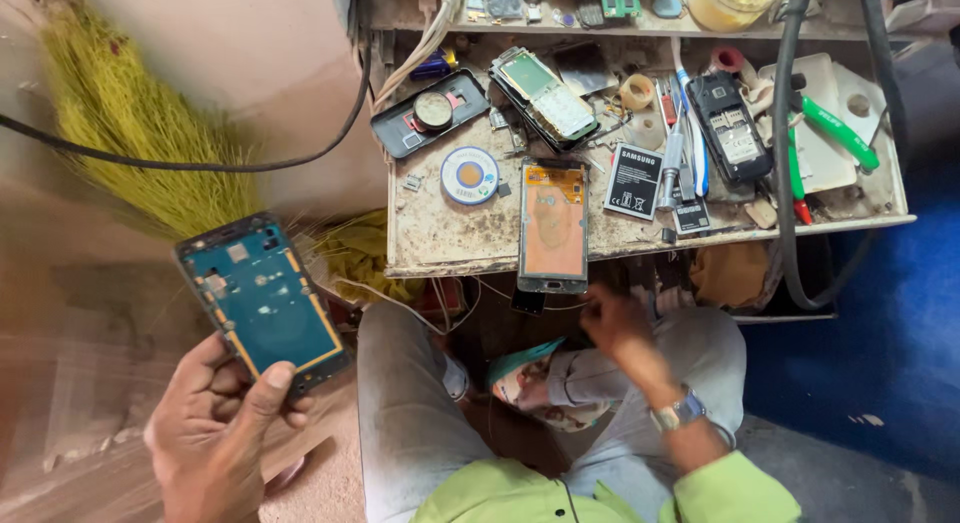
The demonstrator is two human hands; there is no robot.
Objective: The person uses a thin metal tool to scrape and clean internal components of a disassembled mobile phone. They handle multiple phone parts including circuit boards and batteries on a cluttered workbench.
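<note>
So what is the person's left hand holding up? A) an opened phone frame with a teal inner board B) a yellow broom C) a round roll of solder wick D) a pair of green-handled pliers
A: the left hand has its grip on the lower end of an opened phone frame, teal inside with gold edging, held away from the workbench.

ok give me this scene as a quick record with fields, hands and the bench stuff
left hand: holds an opened phone body with a teal board, raised away from the bench
right hand: blurred, below the bench edge, holding nothing that can be made out; wristwatch on it
bench: worn small workbench
on bench: phone frame with orange back overhanging the front edge, round solder wick reel, battery, dark keypad phone, green-handled tool
beside bench: yellow broom
</note>
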